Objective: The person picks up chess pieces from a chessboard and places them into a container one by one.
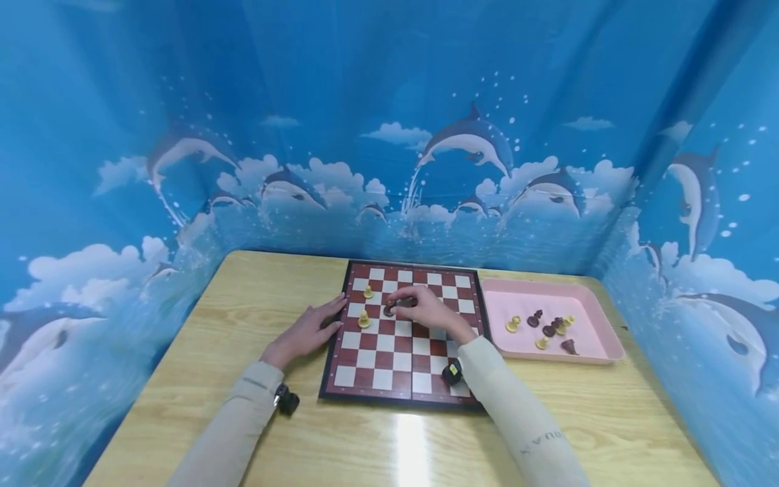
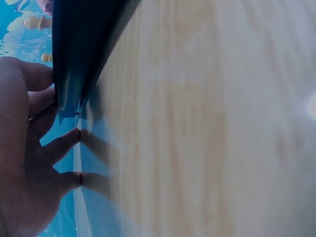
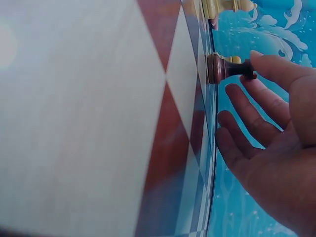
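A chessboard with red-brown and white squares lies on the table. My right hand pinches the top of a dark brown chess piece between thumb and forefinger, its base down at the board. The other fingers spread loosely below in the right wrist view. Two pale yellow chess pieces, a farther one and a nearer one, stand upright to the left of it. At the board's left border rests my left hand, fingers extended, with some fingertips on the tabletop in the left wrist view.
Right of the board is a pink tray with several dark and yellow chess pieces, some lying over. The wooden table reaches a blue dolphin-print curtain at the back and sides.
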`<state>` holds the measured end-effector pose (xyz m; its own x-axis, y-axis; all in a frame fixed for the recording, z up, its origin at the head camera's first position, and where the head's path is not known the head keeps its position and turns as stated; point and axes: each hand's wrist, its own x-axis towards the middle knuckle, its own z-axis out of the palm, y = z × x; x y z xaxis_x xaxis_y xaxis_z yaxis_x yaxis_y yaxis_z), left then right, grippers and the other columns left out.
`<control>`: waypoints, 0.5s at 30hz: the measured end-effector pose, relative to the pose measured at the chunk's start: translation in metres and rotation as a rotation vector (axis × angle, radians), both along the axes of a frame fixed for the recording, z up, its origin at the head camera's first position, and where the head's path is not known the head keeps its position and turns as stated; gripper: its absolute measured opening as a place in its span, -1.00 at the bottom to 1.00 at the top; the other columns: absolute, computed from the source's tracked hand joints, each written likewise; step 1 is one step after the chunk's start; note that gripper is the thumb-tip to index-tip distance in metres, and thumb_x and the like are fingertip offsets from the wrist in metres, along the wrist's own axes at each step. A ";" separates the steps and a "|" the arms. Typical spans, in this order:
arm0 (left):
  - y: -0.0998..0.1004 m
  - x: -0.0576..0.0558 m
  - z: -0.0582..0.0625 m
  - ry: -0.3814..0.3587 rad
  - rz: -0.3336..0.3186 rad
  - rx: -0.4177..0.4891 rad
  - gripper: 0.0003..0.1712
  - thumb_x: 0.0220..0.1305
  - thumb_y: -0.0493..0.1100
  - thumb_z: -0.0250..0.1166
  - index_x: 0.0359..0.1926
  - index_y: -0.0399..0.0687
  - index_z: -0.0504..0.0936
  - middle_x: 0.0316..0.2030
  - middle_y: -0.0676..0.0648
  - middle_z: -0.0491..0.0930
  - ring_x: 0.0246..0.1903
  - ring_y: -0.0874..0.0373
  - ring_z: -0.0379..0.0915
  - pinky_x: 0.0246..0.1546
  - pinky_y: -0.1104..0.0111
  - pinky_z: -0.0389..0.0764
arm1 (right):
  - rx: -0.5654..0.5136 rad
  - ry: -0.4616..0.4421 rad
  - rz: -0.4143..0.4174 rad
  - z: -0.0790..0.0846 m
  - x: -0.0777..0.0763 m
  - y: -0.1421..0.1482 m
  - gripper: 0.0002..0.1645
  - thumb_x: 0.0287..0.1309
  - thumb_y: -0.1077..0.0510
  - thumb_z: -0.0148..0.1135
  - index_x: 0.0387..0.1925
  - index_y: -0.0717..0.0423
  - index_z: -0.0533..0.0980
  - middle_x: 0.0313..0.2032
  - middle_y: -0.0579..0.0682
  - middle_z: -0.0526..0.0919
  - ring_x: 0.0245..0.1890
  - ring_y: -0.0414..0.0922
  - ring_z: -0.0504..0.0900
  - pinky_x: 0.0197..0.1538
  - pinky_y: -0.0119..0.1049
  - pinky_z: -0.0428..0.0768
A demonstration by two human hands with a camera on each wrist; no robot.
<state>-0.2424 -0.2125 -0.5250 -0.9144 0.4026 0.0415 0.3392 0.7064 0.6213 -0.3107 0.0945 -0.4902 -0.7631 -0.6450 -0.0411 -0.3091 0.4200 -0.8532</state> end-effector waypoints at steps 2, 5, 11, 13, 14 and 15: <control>0.000 0.000 0.000 -0.004 0.003 0.000 -0.33 0.57 -0.03 0.08 0.57 -0.08 0.17 0.58 -0.13 0.05 0.53 -0.22 0.02 0.48 -0.35 -0.13 | 0.016 -0.005 0.010 0.000 -0.001 -0.002 -0.61 0.42 0.21 0.22 0.21 0.19 0.58 0.07 0.09 0.71 0.06 0.01 0.69 0.13 -0.12 0.69; 0.000 -0.001 0.000 -0.006 0.001 -0.004 -0.33 0.57 -0.02 0.07 0.57 -0.07 0.17 0.59 -0.13 0.05 0.53 -0.22 0.02 0.47 -0.36 -0.14 | 0.033 -0.015 0.026 -0.001 -0.002 -0.006 -0.62 0.42 0.22 0.21 0.21 0.18 0.59 0.06 0.07 0.72 0.06 -0.04 0.70 0.12 -0.15 0.69; -0.002 0.001 -0.001 -0.013 0.006 -0.015 -0.33 0.58 -0.01 0.06 0.57 -0.06 0.15 0.59 -0.12 0.03 0.54 -0.22 0.01 0.48 -0.34 -0.15 | 0.060 0.022 0.023 -0.002 -0.005 -0.013 -0.71 0.38 0.19 0.28 0.09 0.13 0.66 -0.02 -0.02 0.74 0.00 -0.12 0.70 0.11 -0.17 0.69; -0.002 0.001 -0.001 -0.016 0.013 -0.018 -0.33 0.58 0.00 0.06 0.58 -0.04 0.15 0.59 -0.12 0.03 0.54 -0.22 0.00 0.48 -0.34 -0.15 | 0.054 0.047 0.021 -0.002 -0.005 -0.015 -0.75 0.36 0.18 0.31 0.03 0.10 0.68 -0.04 -0.04 0.75 0.00 -0.13 0.69 0.16 -0.15 0.67; -0.002 0.001 -0.001 -0.017 0.016 -0.019 -0.33 0.58 0.00 0.05 0.58 -0.03 0.14 0.59 -0.12 0.03 0.54 -0.21 0.00 0.49 -0.33 -0.15 | 0.047 0.063 0.016 -0.001 -0.005 -0.015 -0.76 0.35 0.17 0.32 0.01 0.09 0.69 -0.05 -0.05 0.75 0.01 -0.13 0.68 0.18 -0.12 0.65; -0.002 0.002 -0.001 -0.010 0.012 -0.017 -0.33 0.58 -0.01 0.06 0.58 -0.05 0.15 0.59 -0.14 0.04 0.54 -0.23 0.01 0.48 -0.35 -0.14 | 0.031 0.078 0.009 0.000 -0.005 -0.015 -0.76 0.35 0.16 0.33 0.00 0.09 0.70 -0.05 -0.05 0.75 0.02 -0.11 0.68 0.21 -0.07 0.64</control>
